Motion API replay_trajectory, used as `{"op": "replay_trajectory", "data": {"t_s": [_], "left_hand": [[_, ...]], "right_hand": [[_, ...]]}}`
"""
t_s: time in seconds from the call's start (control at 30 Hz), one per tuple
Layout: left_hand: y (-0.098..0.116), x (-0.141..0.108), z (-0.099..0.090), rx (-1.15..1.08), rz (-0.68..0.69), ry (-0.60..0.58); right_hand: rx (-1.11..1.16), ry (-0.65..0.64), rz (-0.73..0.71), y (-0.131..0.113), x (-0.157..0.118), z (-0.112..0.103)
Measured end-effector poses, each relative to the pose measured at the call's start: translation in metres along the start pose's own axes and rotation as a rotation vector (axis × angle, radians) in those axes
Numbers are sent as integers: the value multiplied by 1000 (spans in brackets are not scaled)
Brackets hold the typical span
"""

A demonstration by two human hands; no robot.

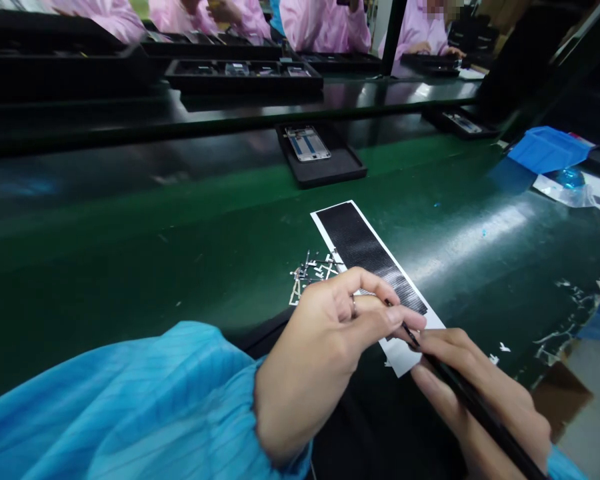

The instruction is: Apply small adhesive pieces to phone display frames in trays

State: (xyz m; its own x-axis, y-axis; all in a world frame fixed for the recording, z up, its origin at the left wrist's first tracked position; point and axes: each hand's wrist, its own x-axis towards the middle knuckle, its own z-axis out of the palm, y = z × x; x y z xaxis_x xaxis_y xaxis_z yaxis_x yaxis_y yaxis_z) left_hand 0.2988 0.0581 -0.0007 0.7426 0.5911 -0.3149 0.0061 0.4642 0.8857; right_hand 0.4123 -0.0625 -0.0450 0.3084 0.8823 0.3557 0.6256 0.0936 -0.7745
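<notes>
My left hand point(325, 337) is closed in a pinch, thumb against fingers, on a small thin black part point(409, 333). From the right, my right hand point(485, 380) grips what look like black tweezers point(487, 413), whose tip meets the part just beyond my left fingertips. Beneath both hands lies a white backing sheet point(401, 358) covered mostly by rows of black adhesive pieces point(357, 243). Loose black and white strips point(300, 275) are heaped at the sheet's left edge. My left hand partly hides the sheet's lower half.
A black tray point(325, 175) with a phone frame point(307, 143) sits farther back on the green bench point(220, 247). A blue bin point(550, 148) stands at right. White scraps point(504, 347) lie near my right hand. Co-workers in pink sleeves point(325, 27) sit opposite, behind black trays point(245, 79).
</notes>
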Motion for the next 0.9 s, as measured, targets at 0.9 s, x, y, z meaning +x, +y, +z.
{"op": "replay_trajectory", "data": {"t_s": [0.9], "left_hand": [[-2,-95,-66,981,446,135]], "right_hand": [[96,-441,-147,-59,20,34]]}}
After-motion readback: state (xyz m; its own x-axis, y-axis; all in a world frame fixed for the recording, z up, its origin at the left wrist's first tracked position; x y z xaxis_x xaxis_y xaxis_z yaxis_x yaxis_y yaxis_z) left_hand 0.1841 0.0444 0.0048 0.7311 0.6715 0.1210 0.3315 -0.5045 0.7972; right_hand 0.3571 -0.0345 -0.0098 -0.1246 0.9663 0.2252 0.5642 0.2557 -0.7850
